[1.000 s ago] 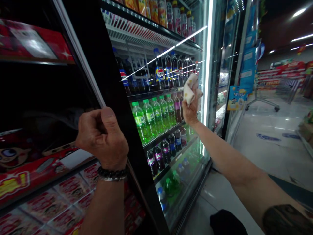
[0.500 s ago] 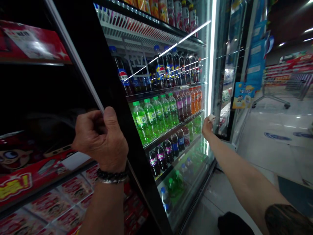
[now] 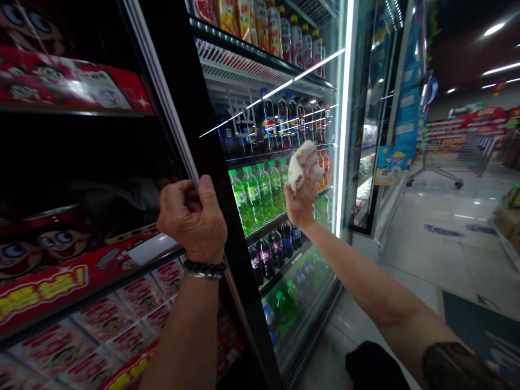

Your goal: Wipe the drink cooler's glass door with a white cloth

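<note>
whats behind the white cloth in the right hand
Beyond the white cloth, green-capped bottles show at its left edge and orange bottles at its right; whatever stands directly behind it is covered.

Left hand (image 3: 193, 221) fingertips: partly hidden | top bottles (image 3: 226, 20): cut off | shopping cart (image 3: 479, 150): blurred

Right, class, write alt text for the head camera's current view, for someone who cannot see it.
A person's right hand holds a white cloth at the glass door of a lit drinks cooler, while the left hand grips the edge of its black frame. Bottles line the shelves; red packets lie at left, a shopping cart stands at right.
</note>
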A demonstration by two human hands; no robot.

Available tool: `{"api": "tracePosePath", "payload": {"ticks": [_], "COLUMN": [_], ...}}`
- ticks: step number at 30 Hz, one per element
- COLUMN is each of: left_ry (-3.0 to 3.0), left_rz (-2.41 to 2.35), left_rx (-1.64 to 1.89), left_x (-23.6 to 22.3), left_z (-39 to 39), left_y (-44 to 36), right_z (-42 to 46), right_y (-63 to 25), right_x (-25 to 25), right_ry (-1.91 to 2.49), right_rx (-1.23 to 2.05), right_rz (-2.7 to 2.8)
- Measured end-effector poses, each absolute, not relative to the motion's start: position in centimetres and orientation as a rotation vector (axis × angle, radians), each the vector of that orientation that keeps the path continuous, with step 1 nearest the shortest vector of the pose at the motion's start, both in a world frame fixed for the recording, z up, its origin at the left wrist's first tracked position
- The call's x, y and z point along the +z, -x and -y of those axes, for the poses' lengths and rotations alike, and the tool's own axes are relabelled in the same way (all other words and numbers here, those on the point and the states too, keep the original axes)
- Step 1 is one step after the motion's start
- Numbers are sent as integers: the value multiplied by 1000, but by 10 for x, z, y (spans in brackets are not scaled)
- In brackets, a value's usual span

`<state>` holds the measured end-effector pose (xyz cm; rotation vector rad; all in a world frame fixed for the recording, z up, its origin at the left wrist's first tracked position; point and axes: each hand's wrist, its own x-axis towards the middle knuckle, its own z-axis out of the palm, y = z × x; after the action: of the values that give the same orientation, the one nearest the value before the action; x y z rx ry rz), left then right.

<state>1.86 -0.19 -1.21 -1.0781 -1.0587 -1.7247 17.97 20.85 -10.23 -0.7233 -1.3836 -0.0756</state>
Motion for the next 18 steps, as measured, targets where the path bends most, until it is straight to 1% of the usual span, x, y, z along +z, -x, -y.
{"api": "tracePosePath", "payload": {"ticks": [2, 5, 7, 9, 13, 18], "left_ry": [1111, 1161, 1180, 1186, 1178, 1118], "left_rz": [1042, 1002, 990, 999, 1035, 1077], "left_rx": [-1727, -1732, -1744, -1751, -1724, -1703], "left_x": [-12, -14, -15, -17, -17, -17], "left_z": [3, 4, 4, 4, 5, 4], "left_y": [-18, -16, -15, -15, -16, -16], "right_z": [-164, -112, -94, -90, -116, -189], "right_y": [-158, -138, -134, -136, -149, -179], "right_x": [-99, -115, -128, -134, -121, -103], "right_ry": [576, 353, 255, 206, 195, 406], "right_rx": [-250, -522, -666, -743, -673, -363], "right_rz": [1496, 1679, 1769, 1832, 1814, 1577]}}
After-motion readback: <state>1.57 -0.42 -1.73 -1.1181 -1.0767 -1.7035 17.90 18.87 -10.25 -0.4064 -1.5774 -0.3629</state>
